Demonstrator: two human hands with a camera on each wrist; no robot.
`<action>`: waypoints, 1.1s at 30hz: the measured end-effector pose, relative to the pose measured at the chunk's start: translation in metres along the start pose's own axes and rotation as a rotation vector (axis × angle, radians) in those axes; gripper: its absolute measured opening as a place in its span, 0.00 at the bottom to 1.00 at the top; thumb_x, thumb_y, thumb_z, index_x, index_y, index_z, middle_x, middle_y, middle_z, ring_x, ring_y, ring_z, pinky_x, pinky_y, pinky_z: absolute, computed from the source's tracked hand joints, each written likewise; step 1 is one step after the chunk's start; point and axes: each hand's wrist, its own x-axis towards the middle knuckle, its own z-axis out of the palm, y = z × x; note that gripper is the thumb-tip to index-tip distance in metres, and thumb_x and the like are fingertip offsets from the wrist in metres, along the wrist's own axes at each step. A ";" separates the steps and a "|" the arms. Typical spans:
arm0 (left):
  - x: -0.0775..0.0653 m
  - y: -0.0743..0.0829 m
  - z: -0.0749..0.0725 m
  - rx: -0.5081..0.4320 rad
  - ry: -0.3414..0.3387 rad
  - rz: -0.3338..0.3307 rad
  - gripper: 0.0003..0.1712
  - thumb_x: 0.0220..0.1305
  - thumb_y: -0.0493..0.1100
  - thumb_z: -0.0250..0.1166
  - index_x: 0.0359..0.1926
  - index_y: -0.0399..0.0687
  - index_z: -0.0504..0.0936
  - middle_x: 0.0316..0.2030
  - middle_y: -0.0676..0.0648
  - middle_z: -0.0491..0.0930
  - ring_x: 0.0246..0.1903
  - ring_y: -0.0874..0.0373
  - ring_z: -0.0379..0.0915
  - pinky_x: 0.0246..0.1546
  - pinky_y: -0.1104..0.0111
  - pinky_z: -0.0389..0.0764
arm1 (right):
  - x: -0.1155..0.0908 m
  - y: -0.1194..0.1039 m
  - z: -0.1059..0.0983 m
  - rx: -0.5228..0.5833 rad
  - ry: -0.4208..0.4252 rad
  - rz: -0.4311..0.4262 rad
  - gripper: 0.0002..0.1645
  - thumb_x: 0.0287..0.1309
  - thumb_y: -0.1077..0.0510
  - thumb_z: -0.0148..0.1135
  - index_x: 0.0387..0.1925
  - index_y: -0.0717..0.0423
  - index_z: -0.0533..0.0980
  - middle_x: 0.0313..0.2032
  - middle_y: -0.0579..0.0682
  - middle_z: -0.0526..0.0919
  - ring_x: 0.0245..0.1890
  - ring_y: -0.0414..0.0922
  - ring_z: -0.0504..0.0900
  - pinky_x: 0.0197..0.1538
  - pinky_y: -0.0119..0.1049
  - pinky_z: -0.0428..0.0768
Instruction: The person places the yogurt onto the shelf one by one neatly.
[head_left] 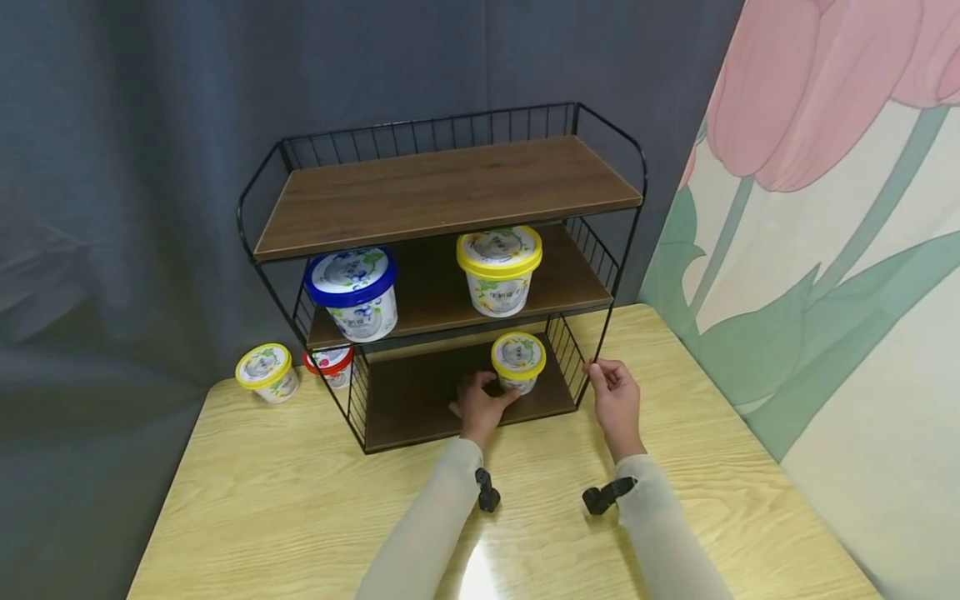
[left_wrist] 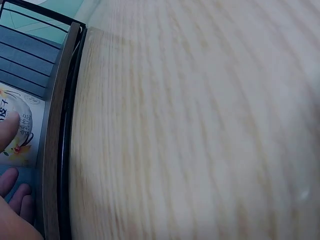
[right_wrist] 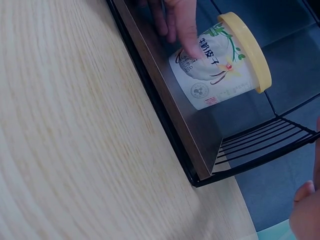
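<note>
Left hand (head_left: 480, 404) is placed over the front part of the lowest shelf (head_left: 420, 400), and by it the small yellow-lidded tub (head_left: 519, 360) is held: the thumb (right_wrist: 189, 37) is laid against the printed front, and the forefinger seems to be bent at the tub's left side. The other fingers are loosely folded, apart from the label. How strongly the tub is pressed cannot be told.

Just to the right of these fingers, the tub is found standing upright on the right half of that shelf, below the middle shelf (head_left: 427, 292), on which the large yellow-lidded tub (head_left: 498, 275) is placed. It is judged that the position of the small tub is being adjusted. For this, its wall should be pressed only lightly, because it may be dented, and the tub is better guided by its lower part, so that it is slid flat and not tipped. Some free space should be left before the wire side (right_wrist: 265, 145), so that the lid is not rubbed.

Farther right, the front upright (head_left: 603, 333) appears to be pinched by the right hand (head_left: 617, 404). By this hand the rack (head_left: 450, 192) can be steadied; pulling should be avoided, since the large tub could be shaken.
</note>
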 end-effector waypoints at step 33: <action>-0.098 -0.144 -0.181 -0.533 -0.394 -0.043 0.19 0.72 0.40 0.59 0.54 0.25 0.72 0.39 0.38 0.82 0.37 0.59 0.82 0.40 0.68 0.84 | -0.002 -0.004 0.000 0.025 0.010 0.022 0.12 0.68 0.58 0.58 0.45 0.64 0.76 0.36 0.35 0.85 0.42 0.32 0.84 0.50 0.16 0.77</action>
